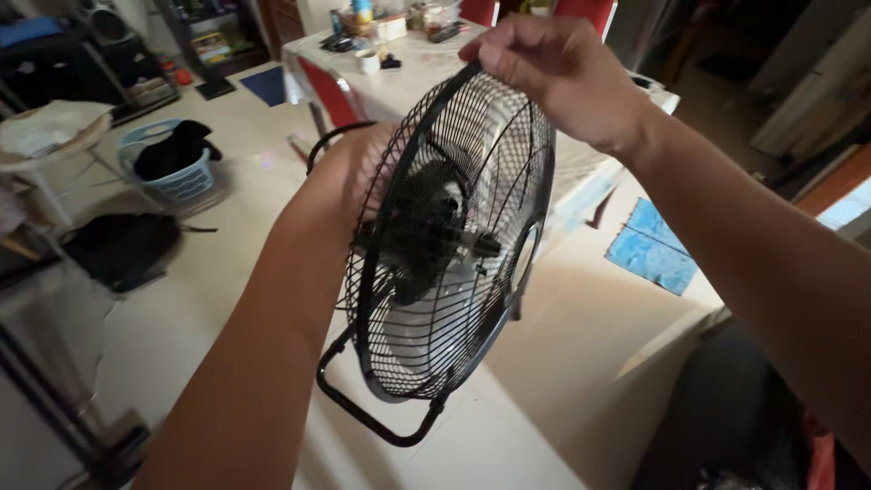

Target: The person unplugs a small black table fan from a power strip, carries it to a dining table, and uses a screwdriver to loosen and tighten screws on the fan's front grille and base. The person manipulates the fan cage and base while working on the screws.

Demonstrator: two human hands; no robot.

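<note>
A black floor fan (435, 263) with a round wire cage and a tubular foot stand (372, 417) is held up in front of me, edge-on. My right hand (553, 73) pinches the top rim of the wire grille (508, 154). My left hand (340, 181) is behind the cage on its far side, seen through the wires, pressed against the rear of the fan; its fingers are hidden. The dark motor hub (426, 227) sits in the middle of the cage.
A white-covered table (408, 73) with cups and jars stands behind the fan, red chairs (331, 91) around it. A blue laundry basket (172, 172) and a black bag (122, 249) lie on the tiled floor at left. A blue mat (653, 249) lies at right.
</note>
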